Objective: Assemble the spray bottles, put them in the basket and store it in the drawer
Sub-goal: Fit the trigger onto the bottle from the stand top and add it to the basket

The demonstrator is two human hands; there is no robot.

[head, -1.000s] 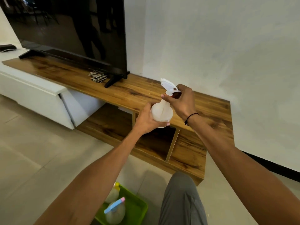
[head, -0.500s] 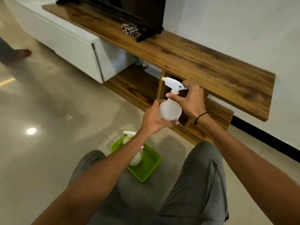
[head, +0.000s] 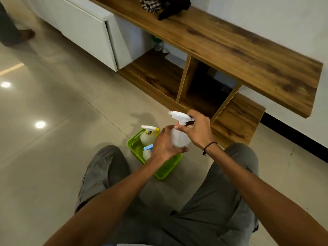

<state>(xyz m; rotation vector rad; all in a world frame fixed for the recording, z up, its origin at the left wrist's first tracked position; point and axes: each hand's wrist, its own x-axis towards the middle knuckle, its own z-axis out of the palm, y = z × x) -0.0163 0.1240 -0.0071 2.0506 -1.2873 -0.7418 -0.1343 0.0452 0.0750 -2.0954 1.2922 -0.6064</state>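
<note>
Since half a second before, both hands and the spray bottle (head: 178, 139) had been lowered over the green basket (head: 165, 168). Its body was gripped by the left hand (head: 164, 145); its white trigger head (head: 180, 116) was clasped by the right hand (head: 199, 129). Two more bottles (head: 147, 137) were held in the basket, on the tiled floor (head: 53, 139) near the wooden TV unit (head: 239, 55).

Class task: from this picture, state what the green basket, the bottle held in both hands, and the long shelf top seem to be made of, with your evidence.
Green basket: likely moulded plastic; uniform bright colour, slotted wall, slight sheen.
Held bottle: apparently translucent, matte plastic with an opaque white trigger head; milky body.
Shelf top: wood or wood-look laminate; dark grain streaks, smooth semi-gloss surface. Which one cannot be told.
</note>
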